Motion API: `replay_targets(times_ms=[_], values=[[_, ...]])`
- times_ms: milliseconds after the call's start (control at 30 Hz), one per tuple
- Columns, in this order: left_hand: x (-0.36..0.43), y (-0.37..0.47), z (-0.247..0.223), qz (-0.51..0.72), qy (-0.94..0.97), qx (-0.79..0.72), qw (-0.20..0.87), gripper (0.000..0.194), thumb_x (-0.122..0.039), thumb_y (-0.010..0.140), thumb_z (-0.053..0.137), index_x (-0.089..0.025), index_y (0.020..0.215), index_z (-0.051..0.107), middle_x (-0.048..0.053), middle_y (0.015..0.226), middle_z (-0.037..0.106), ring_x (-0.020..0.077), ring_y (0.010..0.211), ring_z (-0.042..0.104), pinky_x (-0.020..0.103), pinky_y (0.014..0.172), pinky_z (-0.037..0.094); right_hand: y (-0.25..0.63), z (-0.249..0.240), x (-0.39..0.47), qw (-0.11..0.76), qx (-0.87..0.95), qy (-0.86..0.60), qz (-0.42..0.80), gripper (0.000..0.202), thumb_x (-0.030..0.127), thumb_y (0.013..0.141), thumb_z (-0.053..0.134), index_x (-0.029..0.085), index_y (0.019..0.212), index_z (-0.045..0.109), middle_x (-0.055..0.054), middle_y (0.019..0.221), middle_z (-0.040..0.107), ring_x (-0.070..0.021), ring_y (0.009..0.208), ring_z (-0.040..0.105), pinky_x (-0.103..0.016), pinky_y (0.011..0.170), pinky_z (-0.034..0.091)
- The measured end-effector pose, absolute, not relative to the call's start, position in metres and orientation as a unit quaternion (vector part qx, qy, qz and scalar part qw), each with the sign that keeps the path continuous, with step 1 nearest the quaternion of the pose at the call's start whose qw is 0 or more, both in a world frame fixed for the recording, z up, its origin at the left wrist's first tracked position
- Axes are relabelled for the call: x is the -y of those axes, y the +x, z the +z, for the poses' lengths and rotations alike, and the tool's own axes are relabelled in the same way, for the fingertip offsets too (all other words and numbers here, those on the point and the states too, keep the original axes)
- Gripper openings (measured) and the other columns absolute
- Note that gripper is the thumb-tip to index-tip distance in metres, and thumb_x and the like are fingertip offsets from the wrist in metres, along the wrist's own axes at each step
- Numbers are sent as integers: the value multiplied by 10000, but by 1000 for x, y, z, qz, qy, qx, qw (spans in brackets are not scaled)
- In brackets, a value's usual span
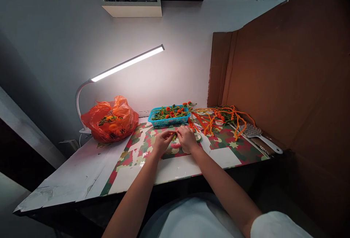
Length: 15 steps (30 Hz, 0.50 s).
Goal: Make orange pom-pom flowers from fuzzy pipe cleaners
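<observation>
My left hand [163, 141] and my right hand [186, 139] meet over the patterned table cover, their fingertips pinched together around a small green piece [174, 136]. Its exact shape is too small to make out. Just right of my right hand lies a roll of pale green tape [198, 137], partly covered by that hand. Behind both hands stands a blue basket [169, 122] filled with small orange-red flowers on green stems. Orange-red strips [201, 120] lie to the basket's right.
On the left sits a red plastic bag [120, 130] holding orange flowers, beside a lit lamp [128, 63]. Orange fuzzy stems [210, 125] and a white-handled brush [269, 144] lie at the right, before a cardboard panel [273, 66]. Shelves [132, 11] hang above.
</observation>
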<state>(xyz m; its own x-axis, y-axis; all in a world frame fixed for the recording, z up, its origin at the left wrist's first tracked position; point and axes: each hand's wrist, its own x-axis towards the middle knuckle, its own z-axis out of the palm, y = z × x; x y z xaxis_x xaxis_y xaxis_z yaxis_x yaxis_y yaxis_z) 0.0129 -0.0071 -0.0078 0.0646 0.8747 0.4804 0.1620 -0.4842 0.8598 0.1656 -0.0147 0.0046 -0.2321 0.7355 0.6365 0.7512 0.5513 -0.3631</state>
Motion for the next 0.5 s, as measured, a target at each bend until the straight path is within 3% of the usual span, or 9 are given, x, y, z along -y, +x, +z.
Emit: replay_targets(times_ms=[233,500], values=[[12,15,-4,556,650,-403,326,267,-407,675,692,-174,805,711,43,700,701,177,651,653,285,629,537,165,4,16,411,785,-464,1,194,192,890,429,208,744,557,-23,819,589,-177,809,477,-298,701,269],[17,18,4,569,582,-417,404,359,-470,620,736,-156,767,642,29,638,672,149,584,626,256,555,526,161,5,13,475,724,-475,157,199,236,857,454,200,693,561,-9,722,602,-153,712,515,-260,655,328]])
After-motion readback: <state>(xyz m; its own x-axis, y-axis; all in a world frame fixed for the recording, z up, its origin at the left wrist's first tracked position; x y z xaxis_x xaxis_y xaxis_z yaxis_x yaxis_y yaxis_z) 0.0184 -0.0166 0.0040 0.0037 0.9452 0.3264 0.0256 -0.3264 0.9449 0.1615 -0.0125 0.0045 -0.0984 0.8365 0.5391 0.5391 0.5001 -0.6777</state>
